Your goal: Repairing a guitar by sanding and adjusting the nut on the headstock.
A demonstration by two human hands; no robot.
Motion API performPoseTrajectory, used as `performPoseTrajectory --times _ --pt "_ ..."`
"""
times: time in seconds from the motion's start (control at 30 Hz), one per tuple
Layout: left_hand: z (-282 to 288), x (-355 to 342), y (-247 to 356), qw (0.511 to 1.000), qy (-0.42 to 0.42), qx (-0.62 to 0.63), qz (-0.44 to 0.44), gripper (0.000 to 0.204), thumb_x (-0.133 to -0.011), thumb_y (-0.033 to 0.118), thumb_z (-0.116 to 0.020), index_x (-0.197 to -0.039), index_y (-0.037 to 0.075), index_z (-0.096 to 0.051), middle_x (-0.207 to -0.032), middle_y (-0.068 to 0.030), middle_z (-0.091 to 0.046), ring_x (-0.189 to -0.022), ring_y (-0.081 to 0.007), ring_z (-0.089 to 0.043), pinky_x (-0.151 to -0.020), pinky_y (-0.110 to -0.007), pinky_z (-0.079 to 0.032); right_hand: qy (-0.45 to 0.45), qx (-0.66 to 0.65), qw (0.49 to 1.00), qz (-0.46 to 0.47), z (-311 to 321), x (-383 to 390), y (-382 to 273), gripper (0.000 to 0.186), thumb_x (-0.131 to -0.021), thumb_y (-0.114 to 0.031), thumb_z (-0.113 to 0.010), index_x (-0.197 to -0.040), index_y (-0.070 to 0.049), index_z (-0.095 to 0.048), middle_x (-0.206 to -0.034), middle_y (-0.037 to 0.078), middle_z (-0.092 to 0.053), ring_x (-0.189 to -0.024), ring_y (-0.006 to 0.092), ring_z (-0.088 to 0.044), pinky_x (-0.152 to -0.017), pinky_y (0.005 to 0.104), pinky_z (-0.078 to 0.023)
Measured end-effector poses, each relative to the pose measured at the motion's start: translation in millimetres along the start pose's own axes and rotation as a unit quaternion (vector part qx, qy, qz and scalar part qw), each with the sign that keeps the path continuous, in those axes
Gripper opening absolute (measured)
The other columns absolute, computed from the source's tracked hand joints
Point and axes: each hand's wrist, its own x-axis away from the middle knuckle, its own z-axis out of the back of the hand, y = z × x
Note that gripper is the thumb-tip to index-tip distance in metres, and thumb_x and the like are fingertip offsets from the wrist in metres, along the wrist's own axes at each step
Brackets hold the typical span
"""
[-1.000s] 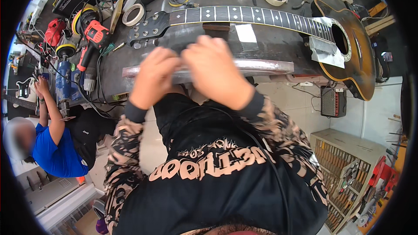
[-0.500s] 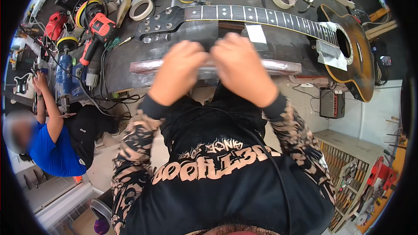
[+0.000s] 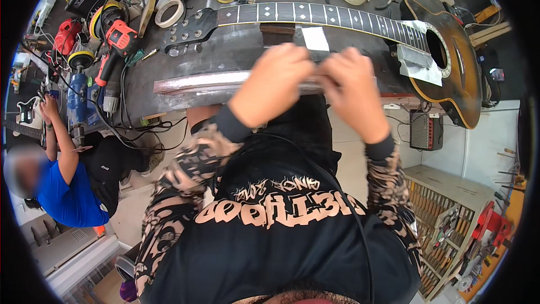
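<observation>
- Bar (image 3: 197, 81): on bench (image 3: 236, 56), twelve o'clock from me, laid nine to three; lopsided pressure could skid it off the near edge.
- Left hand (image 3: 278, 81), right hand (image 3: 349, 87): both curled nearly closed, side by side over its three-o'clock half; what I pinch, if anything, I cannot tell.
- Guitar (image 3: 464, 59): body at two; overreaching knuckles could knock its neck (image 3: 343, 18).

Pale floor (image 3: 350, 152), white wall (image 3: 495, 141)
</observation>
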Motion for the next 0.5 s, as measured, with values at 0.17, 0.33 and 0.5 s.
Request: performPoseTrajectory --times 0.17,0.33,0.5 --pt "-31 -20 14 0.999 0.019 0.006 -0.044 0.022 -0.084 -0.005 -0.069 -0.104 0.006 -0.072 -0.107 -0.0105 -0.066 -0.106 -0.0369 -0.064 -0.097 -0.047 -0.054 -0.025 0.01 0.998 -0.049 27 14 14 0.011 -0.096 -0.01 -0.08 -0.096 -0.009 -0.069 -0.096 0.006 -0.069 -0.103 0.0329 -0.063 -0.091 0.0481 -0.045" --pt "68 60 -37 0.999 0.002 -0.041 0.028 0.025 -0.084 -0.004 -0.069 -0.106 0.006 -0.073 -0.109 -0.0109 -0.066 -0.109 -0.0366 -0.064 -0.094 -0.048 -0.05 0.011 -0.011 0.998 0.065 -56 -51 -64 0.008 -0.087 -0.005 -0.071 -0.094 -0.009 -0.07 -0.096 0.008 -0.071 -0.104 0.0325 -0.065 -0.09 0.0483 -0.047" --pt "148 130 -74 0.988 0.009 -0.094 0.121 0.015 -0.092 0.001 -0.082 -0.106 0.004 -0.078 -0.105 -0.0109 -0.071 -0.103 -0.0356 -0.068 -0.091 -0.046 -0.052 0.08 -0.068 0.983 0.154 -143 -107 -128 0.006 -0.092 -0.016 -0.074 -0.094 -0.01 -0.072 -0.095 0.006 -0.073 -0.106 0.029 -0.065 -0.093 0.0448 -0.048"
